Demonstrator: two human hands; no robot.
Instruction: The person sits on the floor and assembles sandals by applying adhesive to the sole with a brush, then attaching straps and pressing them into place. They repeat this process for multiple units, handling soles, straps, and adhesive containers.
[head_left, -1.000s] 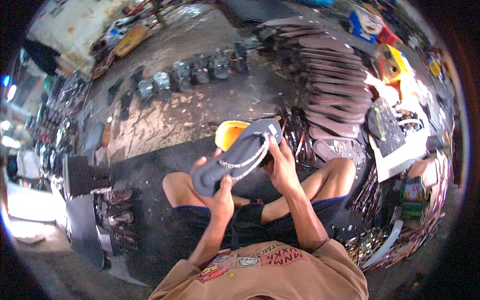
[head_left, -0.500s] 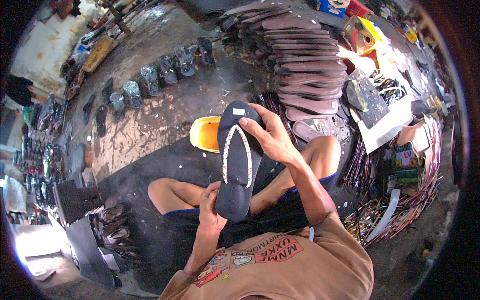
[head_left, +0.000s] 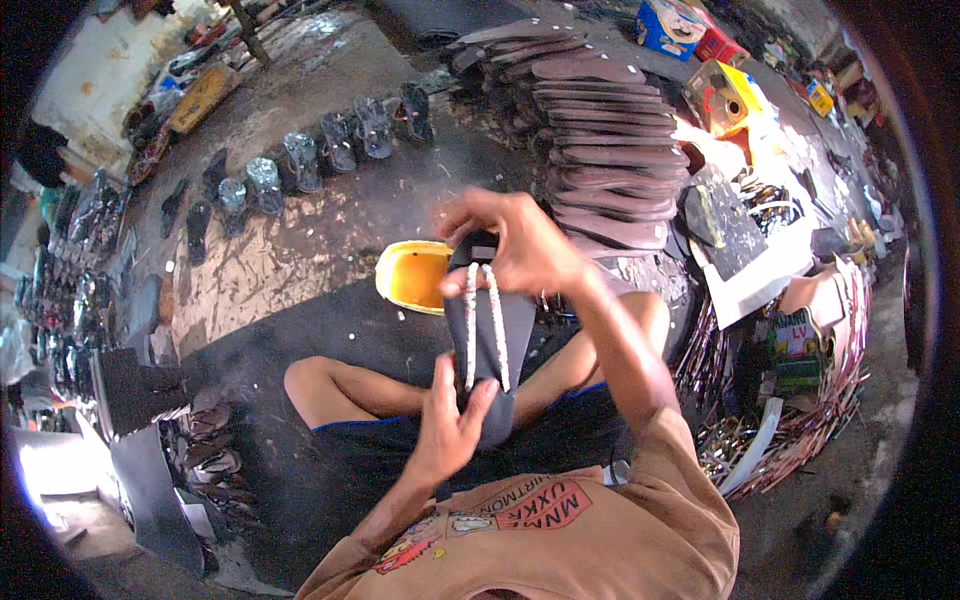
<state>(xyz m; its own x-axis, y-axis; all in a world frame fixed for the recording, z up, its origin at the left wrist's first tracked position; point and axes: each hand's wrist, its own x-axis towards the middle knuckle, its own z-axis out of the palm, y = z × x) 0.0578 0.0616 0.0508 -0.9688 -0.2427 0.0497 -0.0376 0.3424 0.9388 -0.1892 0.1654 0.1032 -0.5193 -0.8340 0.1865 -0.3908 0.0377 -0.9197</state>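
A black flip-flop [head_left: 488, 345] with a pale, speckled V-shaped strap is held upright in front of me, toe end away from me. My left hand [head_left: 450, 420] grips its heel half from the left side, thumb lying across the lower strap area. Over the toe end my right hand [head_left: 515, 245] is curled, its thumb by the front of the strap and its fingers at the toe tip. Those right fingers are blurred by motion. A small pale label on the toe end is partly covered. Just beyond the flip-flop, a yellow-rimmed tub [head_left: 412, 278] with amber contents rests on the floor.
Far right of centre rise stacked brown soles [head_left: 610, 150]. Several finished flip-flops [head_left: 300, 160] stand in a row at the far left. Bundled strips [head_left: 790, 430] and a white sheet [head_left: 765, 275] lie to the right. At the left are dark sheets [head_left: 165, 490] and scraps.
My right hand has shifted from the flip-flop's right edge to over its toe end. My left thumb has come onto its face. The flip-flop has tilted and sits slightly farther right.
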